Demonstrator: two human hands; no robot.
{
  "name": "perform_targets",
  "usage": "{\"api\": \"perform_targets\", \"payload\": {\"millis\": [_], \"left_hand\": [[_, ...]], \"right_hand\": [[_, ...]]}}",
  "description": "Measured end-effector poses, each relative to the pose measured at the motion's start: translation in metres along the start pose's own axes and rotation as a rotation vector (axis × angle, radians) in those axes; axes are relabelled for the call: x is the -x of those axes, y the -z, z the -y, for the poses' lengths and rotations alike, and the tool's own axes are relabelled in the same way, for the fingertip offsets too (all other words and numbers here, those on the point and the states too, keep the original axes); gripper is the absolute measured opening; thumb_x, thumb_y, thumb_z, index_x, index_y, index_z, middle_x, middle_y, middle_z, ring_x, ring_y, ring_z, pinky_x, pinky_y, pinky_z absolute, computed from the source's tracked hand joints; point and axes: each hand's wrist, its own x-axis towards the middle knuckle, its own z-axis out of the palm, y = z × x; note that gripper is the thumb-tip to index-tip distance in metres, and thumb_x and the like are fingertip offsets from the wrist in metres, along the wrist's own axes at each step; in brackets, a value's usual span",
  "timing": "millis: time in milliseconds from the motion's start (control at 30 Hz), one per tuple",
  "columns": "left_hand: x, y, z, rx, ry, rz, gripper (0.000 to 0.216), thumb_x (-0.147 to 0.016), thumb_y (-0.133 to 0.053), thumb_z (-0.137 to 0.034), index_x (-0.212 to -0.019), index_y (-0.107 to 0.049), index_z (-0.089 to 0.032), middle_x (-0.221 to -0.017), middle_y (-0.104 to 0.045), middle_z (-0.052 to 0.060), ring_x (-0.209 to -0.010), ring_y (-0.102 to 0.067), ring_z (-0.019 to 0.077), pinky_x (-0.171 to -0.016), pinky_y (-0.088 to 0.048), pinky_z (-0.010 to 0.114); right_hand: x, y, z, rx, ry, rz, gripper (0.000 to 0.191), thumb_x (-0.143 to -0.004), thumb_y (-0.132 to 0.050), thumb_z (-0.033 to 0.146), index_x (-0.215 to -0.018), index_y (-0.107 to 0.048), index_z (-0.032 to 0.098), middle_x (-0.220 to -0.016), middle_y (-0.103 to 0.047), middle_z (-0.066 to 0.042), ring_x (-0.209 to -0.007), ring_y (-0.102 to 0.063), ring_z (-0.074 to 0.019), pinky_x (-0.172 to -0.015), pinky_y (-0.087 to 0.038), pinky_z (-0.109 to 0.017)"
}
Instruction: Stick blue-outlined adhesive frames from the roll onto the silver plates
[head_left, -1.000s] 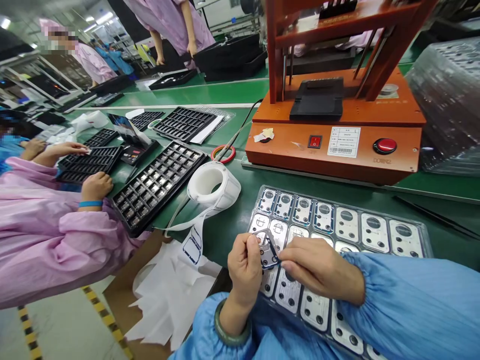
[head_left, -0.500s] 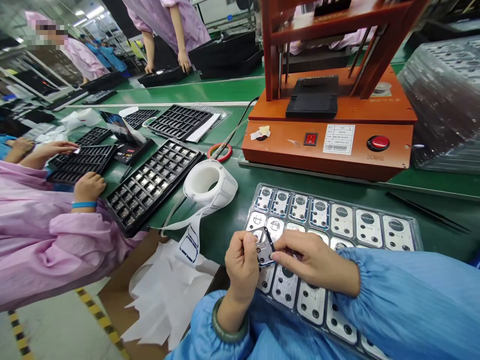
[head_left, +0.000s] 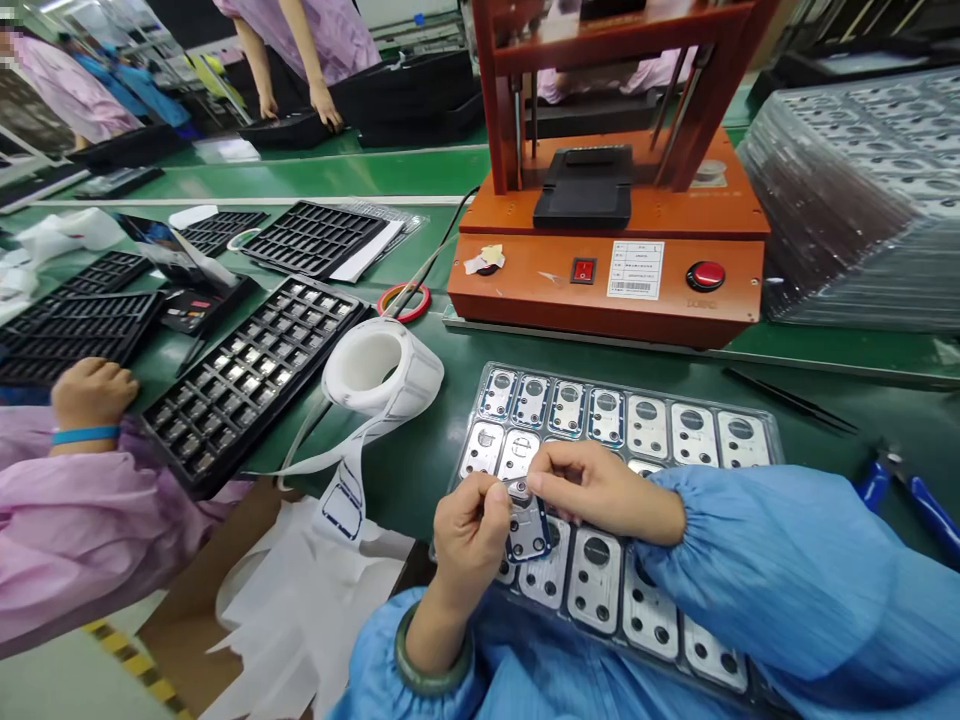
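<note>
Over the clear plastic tray, my left hand and my right hand are close together. A small silver metal plate with a dark blue border and round holes hangs tilted between them. My left thumb and fingers pinch its left side. At its upper edge my right thumb and fingertips are pressed together; whether they grip the plate or a thin film on it, I cannot make out. More such plates fill the tray's pockets, several at the far left with blue borders, others plain.
An orange press stands behind the tray. To the left are a white label roll and a black compartment tray. Tweezers and blue-handled pliers lie right. Stacked trays rise behind. A co-worker's hand rests left.
My right hand has gone from the plate's lower right side to its upper edge. The plate now hangs lower and turned differently. The whole view has shifted to the right.
</note>
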Motion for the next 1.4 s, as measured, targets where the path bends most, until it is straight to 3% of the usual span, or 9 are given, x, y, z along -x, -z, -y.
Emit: {"api": "perform_targets", "payload": {"millis": [367,567,700,833,1000,1233,1300,1400], "left_hand": [[-0.003,-0.002,-0.002,-0.061,-0.060,0.083,0.028,-0.084,-0.048,-0.026,-0.057,-0.051,-0.019,-0.046,-0.045,-0.005,-0.041,-0.042,0.0082,-0.043,-0.035,0.020],[0.000,-0.002,0.001,0.112,0.056,0.029,0.030,-0.088,-0.046,-0.030,-0.061,-0.052,-0.019,-0.051,-0.048,-0.004,-0.045,-0.042,0.0094,-0.046,-0.035,0.021],[-0.001,-0.001,0.004,0.388,0.128,0.137,0.030,-0.088,-0.041,-0.038,-0.069,-0.053,-0.018,-0.057,-0.049,-0.001,-0.050,-0.044,0.0118,-0.047,-0.036,0.023],[-0.004,-0.001,0.003,0.351,0.123,0.146,0.020,-0.079,-0.052,-0.031,-0.064,-0.051,-0.018,-0.055,-0.046,-0.002,-0.049,-0.042,0.0109,-0.047,-0.035,0.022],[-0.006,-0.001,0.003,0.348,0.150,0.138,0.017,-0.074,-0.053,-0.023,-0.057,-0.051,-0.018,-0.052,-0.046,-0.003,-0.049,-0.042,0.0110,-0.048,-0.035,0.023],[-0.003,0.001,0.008,0.557,0.276,0.186,0.018,-0.076,-0.049,-0.028,-0.066,-0.060,-0.017,-0.056,-0.054,0.001,-0.052,-0.047,0.0136,-0.050,-0.038,0.025],[-0.002,0.001,0.008,0.547,0.275,0.157,0.022,-0.080,-0.051,-0.033,-0.068,-0.061,-0.017,-0.056,-0.054,0.000,-0.051,-0.047,0.0132,-0.049,-0.038,0.025],[-0.004,-0.002,0.006,0.482,0.241,-0.029,0.022,-0.084,-0.055,-0.034,-0.071,-0.061,-0.017,-0.060,-0.054,-0.001,-0.057,-0.050,0.0120,-0.056,-0.040,0.023]], "right_hand": [[-0.004,0.000,0.001,0.030,0.025,-0.030,0.027,-0.078,-0.059,0.022,-0.056,-0.044,0.018,-0.049,-0.043,0.007,-0.048,-0.038,-0.0063,-0.047,-0.031,-0.019],[-0.002,0.002,-0.001,-0.081,-0.057,0.091,0.025,-0.079,-0.062,0.034,-0.065,-0.048,0.018,-0.051,-0.047,0.007,-0.045,-0.044,-0.0071,-0.045,-0.033,-0.019],[0.000,-0.003,-0.005,0.097,0.017,0.034,0.022,-0.079,-0.059,0.026,-0.062,-0.046,0.018,-0.052,-0.044,0.007,-0.048,-0.040,-0.0069,-0.045,-0.030,-0.019],[0.002,-0.006,-0.008,0.249,0.114,0.027,0.019,-0.079,-0.057,0.022,-0.063,-0.047,0.018,-0.055,-0.045,0.006,-0.050,-0.040,-0.0067,-0.046,-0.032,-0.018],[0.002,-0.007,-0.010,0.308,0.176,0.021,0.019,-0.080,-0.056,0.022,-0.064,-0.048,0.018,-0.053,-0.046,0.006,-0.049,-0.041,-0.0067,-0.045,-0.031,-0.018],[0.002,-0.007,-0.007,0.243,0.129,-0.007,0.022,-0.079,-0.057,0.021,-0.060,-0.045,0.018,-0.053,-0.044,0.006,-0.049,-0.040,-0.0063,-0.045,-0.031,-0.017],[0.001,-0.006,-0.006,0.200,0.087,-0.010,0.024,-0.082,-0.056,0.026,-0.061,-0.047,0.018,-0.054,-0.046,0.005,-0.049,-0.042,-0.0066,-0.045,-0.032,-0.018],[0.001,-0.005,-0.005,0.183,0.056,0.018,0.028,-0.086,-0.055,0.036,-0.066,-0.054,0.016,-0.057,-0.054,0.003,-0.051,-0.048,-0.0081,-0.048,-0.036,-0.019]]}}
